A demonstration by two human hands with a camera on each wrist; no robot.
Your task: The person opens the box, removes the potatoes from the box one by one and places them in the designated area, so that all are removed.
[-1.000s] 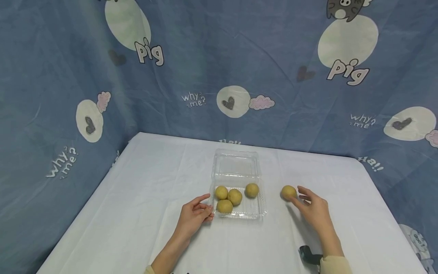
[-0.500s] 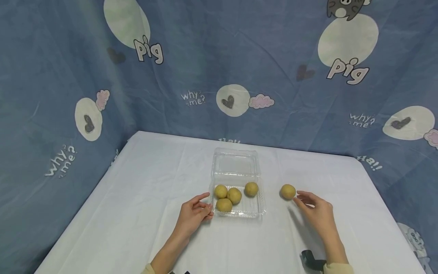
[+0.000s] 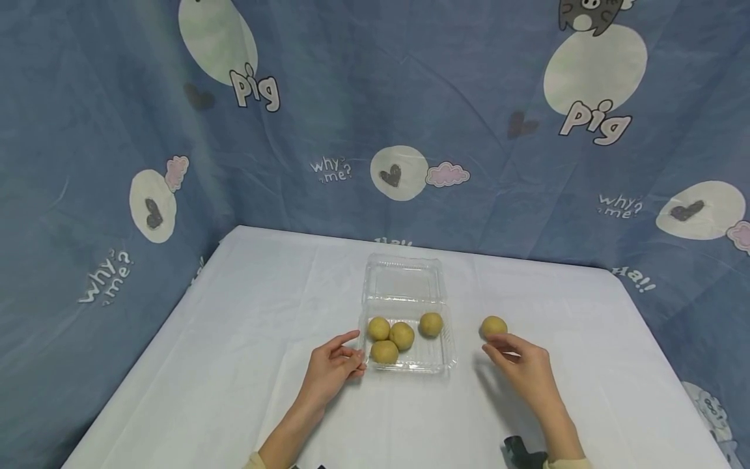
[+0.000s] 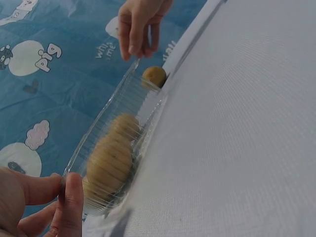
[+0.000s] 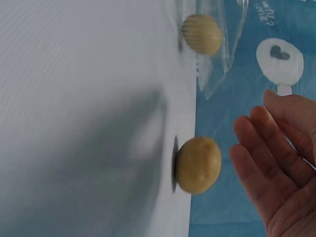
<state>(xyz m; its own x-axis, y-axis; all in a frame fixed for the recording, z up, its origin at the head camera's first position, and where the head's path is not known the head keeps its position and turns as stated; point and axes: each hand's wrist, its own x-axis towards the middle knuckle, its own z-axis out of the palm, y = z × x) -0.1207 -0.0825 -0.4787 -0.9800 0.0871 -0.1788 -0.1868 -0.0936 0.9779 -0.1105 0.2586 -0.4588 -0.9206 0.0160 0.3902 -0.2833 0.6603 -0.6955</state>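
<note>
A clear plastic clamshell box (image 3: 430,358) stands on the white table with its lid (image 3: 402,282) folded back. Several yellow potatoes are inside; one potato (image 3: 402,335) lies near the middle and another potato (image 3: 431,324) toward the right. My left hand (image 3: 333,371) pinches the left rim of the box between thumb and fingers, as the left wrist view shows. Outside the box, to its right, a single potato (image 5: 198,165) rests on the table. My right hand (image 3: 523,368) hovers just in front of that potato, fingers loosely bent and holding nothing; in the right wrist view a gap separates them.
The white tablecloth (image 3: 263,312) extends around the box to the table's far edge. A blue printed curtain (image 3: 281,130) hangs behind and on both sides. A dark green device (image 3: 521,453) sits by the right wrist.
My right hand first drew slightly right, off the single potato, then moved left to the front of it. My left hand and the box have stayed put.
</note>
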